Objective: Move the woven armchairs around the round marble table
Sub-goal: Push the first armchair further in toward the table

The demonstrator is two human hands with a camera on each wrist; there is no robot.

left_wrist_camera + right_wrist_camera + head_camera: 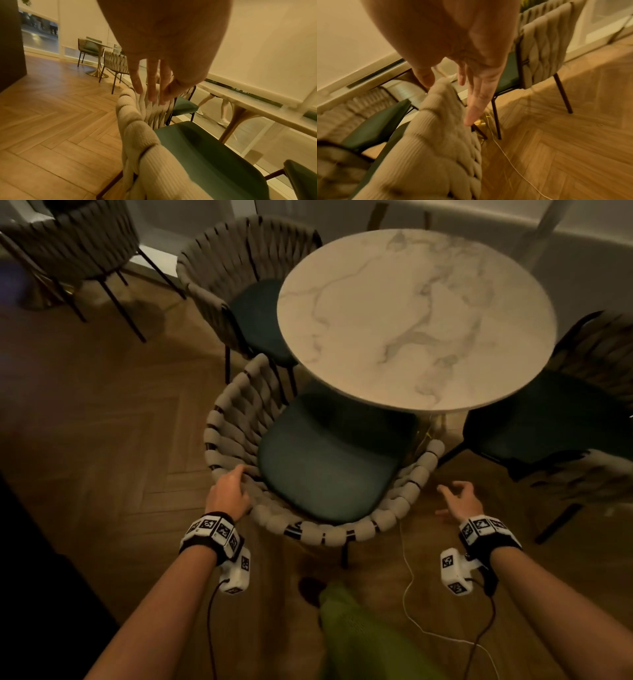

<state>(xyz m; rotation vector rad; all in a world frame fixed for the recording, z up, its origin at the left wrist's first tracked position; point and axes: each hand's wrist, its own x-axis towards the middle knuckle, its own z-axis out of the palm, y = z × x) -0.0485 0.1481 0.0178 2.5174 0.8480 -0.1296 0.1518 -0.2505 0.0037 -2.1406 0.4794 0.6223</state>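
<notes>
The round marble table [411,316] stands in the middle of the head view. The nearest woven armchair [222,436], with beige bands and a green seat [325,467], is tucked partly under the table's near edge. My left hand [239,474] rests on the left back of its rim. In the left wrist view my left hand [152,93] lays fairly straight fingers [151,89] against the chair's inner weave [137,132]. My right hand [452,491] hovers open a little to the right of the chair's right arm, not touching it. My right hand [447,102] spreads its fingers over the arm's end [436,128].
A second woven armchair [219,268] stands at the table's left, a third [582,412] at its right. Another chair [75,244] is far left by a second table. A white cable [411,587] trails over the herringbone floor. My green trouser leg [349,628] is below.
</notes>
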